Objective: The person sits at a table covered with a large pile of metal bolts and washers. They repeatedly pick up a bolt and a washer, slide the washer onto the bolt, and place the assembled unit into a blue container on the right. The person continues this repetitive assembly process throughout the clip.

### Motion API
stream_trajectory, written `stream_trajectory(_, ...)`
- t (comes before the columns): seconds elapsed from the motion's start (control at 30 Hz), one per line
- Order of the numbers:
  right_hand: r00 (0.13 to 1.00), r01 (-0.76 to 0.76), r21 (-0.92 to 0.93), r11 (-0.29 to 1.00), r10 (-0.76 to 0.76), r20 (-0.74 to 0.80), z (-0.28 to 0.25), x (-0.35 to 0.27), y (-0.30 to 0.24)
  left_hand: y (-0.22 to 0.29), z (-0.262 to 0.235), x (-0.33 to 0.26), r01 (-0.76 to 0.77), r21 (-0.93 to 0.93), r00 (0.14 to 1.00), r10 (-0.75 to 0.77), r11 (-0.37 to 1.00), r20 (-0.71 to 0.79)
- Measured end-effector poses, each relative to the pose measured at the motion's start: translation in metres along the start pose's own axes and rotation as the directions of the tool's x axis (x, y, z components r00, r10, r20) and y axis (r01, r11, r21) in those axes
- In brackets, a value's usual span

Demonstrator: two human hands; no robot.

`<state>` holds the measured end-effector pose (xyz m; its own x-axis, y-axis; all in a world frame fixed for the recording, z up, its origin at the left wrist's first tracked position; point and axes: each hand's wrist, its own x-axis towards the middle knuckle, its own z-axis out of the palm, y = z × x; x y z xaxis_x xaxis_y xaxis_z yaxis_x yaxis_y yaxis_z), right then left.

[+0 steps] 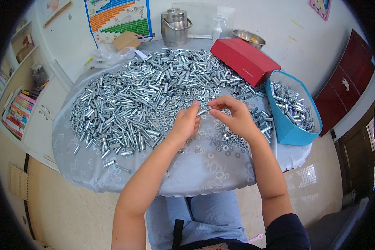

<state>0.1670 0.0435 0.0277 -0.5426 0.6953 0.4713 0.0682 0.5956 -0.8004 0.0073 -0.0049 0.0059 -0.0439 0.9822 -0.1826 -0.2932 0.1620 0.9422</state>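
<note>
Head view shows your left hand (186, 123) and right hand (233, 116), fingers pinched on one bolt (201, 111) above the counter (196, 175). Few assembled pieces fill the blue bin (285, 131); the large bolt pile (141, 96) and washers (221, 143) remain, judging by volume.

— What colours at twelve o'clock?
— Silver bolts (141, 96) heaped on a pale grey tablecloth (196, 175) with a white swirl pattern.
— And toward two?
— A red box (243, 60), and at three a blue tub (291, 133).

Red box (244, 59) on table's far edge, colourful wall chart (117, 17) behind
</note>
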Motion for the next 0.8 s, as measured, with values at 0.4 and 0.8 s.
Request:
stream_trajectory(0.4,0.987,-0.146,0.119,0.982,0.137,0.081,0.002,-0.001,0.008,-0.006,-0.006,0.004,-0.125,0.096,0.992,0.125,0.988,0.006)
stream_trajectory(0.8,0.986,0.000,-0.121,0.993,0.020,0.165,0.002,-0.004,0.001,-0.015,-0.007,0.009,-0.176,0.196,0.976,0.197,0.965,-0.088)
